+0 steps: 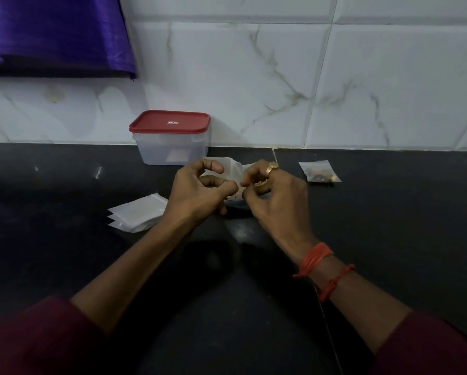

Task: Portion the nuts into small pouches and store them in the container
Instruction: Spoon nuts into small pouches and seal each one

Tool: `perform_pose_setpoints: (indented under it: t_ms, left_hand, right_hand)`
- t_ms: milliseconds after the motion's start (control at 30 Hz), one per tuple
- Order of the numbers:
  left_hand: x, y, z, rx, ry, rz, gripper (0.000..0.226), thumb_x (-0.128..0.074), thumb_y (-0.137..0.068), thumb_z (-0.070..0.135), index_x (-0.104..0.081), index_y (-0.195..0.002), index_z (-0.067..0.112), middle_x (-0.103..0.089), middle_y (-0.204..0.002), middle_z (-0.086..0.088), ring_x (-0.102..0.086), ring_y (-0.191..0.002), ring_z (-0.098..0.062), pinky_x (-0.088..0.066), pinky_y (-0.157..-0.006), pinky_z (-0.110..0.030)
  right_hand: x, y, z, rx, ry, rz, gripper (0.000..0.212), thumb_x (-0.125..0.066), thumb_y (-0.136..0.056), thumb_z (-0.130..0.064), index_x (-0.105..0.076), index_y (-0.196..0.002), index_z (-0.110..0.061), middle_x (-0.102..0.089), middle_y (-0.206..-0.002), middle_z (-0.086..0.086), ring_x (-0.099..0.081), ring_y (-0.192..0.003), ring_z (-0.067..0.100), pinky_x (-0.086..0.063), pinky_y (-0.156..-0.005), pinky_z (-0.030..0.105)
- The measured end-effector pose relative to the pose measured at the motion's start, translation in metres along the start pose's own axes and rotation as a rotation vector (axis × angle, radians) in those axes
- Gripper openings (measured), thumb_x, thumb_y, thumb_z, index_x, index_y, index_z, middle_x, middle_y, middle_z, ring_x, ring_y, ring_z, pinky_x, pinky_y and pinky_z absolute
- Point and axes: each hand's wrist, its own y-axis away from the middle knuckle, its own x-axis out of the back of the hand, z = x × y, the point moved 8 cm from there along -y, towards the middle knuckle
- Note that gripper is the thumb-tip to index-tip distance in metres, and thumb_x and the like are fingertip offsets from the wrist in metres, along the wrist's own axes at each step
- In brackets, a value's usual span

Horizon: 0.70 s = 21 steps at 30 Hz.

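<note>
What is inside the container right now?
Through the cloudy wall of the container, one pale square shape shows low down, perhaps a pouch. The red lid hides the rest.

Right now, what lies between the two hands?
A small pouch, which the left hand and the right hand both pinch; the head view shows it.

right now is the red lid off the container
No, the red lid sits closed on top of the translucent container at the back of the black counter.
</note>
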Motion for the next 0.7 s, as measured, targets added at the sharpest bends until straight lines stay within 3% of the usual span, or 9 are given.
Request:
perform_pose_setpoints:
  t_ms: [100,200,300,367,433,500,600,700]
  left_hand:
    - [0.000,0.001,-0.003,0.017,-0.018,-0.008,0.036,-0.075,-0.078,0.003,-0.049,-0.100,0.014,-0.072,-0.071,-0.008,-0.059,-0.041,-0.016,-0.050,-0.044,-0.025]
    - [-0.002,0.002,-0.003,0.020,-0.024,-0.010,0.039,-0.076,-0.075,0.004,-0.045,-0.097,0.014,-0.071,-0.067,-0.005,-0.057,-0.040,-0.015,-0.049,-0.043,-0.024]
    - [-0.006,0.003,0.001,0.001,-0.024,-0.038,0.042,-0.078,-0.072,0.004,-0.044,-0.096,0.012,-0.071,-0.065,-0.006,-0.056,-0.039,-0.016,-0.047,-0.040,-0.024]
    - [-0.008,0.002,0.005,-0.027,-0.045,-0.084,0.039,-0.076,-0.075,0.002,-0.046,-0.097,0.012,-0.071,-0.066,-0.005,-0.057,-0.039,-0.017,-0.049,-0.041,-0.027]
    - [-0.008,0.003,0.010,-0.086,-0.068,-0.113,0.034,-0.072,-0.078,-0.002,-0.049,-0.098,0.013,-0.070,-0.069,-0.005,-0.058,-0.043,-0.019,-0.051,-0.044,-0.028]
    - [-0.005,0.003,0.018,-0.208,-0.120,-0.086,0.031,-0.072,-0.080,0.000,-0.053,-0.100,0.013,-0.069,-0.079,-0.006,-0.063,-0.058,-0.018,-0.055,-0.051,-0.030]
    - [0.001,0.006,0.030,-0.412,-0.325,-0.066,0.042,-0.070,-0.074,0.019,-0.057,-0.114,0.016,-0.061,-0.113,0.001,-0.060,-0.100,-0.017,-0.055,-0.080,-0.036]
    - [-0.010,0.010,0.033,-0.623,-0.722,-0.219,0.075,-0.069,-0.067,0.041,-0.052,-0.136,0.017,-0.049,-0.142,0.000,-0.042,-0.133,-0.018,-0.036,-0.109,-0.041]
  right_hand:
    - [-0.005,0.003,-0.008,0.120,0.192,-0.041,0.023,-0.066,-0.086,-0.003,-0.076,-0.095,-0.022,-0.070,-0.105,-0.002,-0.065,-0.099,0.017,-0.050,-0.091,0.036]
    - [-0.011,0.002,-0.004,0.123,0.348,-0.117,0.020,-0.064,-0.091,-0.020,-0.076,-0.107,-0.024,-0.070,-0.110,-0.003,-0.063,-0.107,0.018,-0.041,-0.103,0.038]
    - [-0.015,0.001,0.003,0.094,0.332,-0.192,0.016,-0.068,-0.090,-0.030,-0.076,-0.101,-0.021,-0.072,-0.097,-0.002,-0.065,-0.093,0.019,-0.046,-0.092,0.037]
    - [-0.012,-0.002,0.006,0.038,0.181,-0.178,0.010,-0.072,-0.087,-0.019,-0.077,-0.096,-0.019,-0.073,-0.091,-0.001,-0.068,-0.083,0.017,-0.052,-0.082,0.035]
    - [-0.009,-0.004,0.013,-0.039,0.056,-0.147,0.013,-0.071,-0.085,-0.010,-0.078,-0.094,-0.018,-0.074,-0.091,-0.001,-0.069,-0.078,0.014,-0.053,-0.075,0.021]
    - [-0.009,-0.004,0.019,-0.102,-0.009,-0.145,0.015,-0.069,-0.086,-0.008,-0.077,-0.094,-0.018,-0.072,-0.089,-0.001,-0.069,-0.076,0.011,-0.047,-0.069,0.008]
    - [-0.014,-0.002,0.025,-0.165,-0.102,-0.211,0.027,-0.068,-0.088,-0.009,-0.075,-0.111,-0.022,-0.071,-0.098,0.000,-0.070,-0.081,0.008,-0.055,-0.077,0.018]
    - [-0.015,-0.003,0.023,-0.157,-0.151,-0.261,0.035,-0.076,-0.085,-0.015,-0.073,-0.119,-0.024,-0.073,-0.100,0.000,-0.070,-0.087,0.009,-0.056,-0.083,0.024]
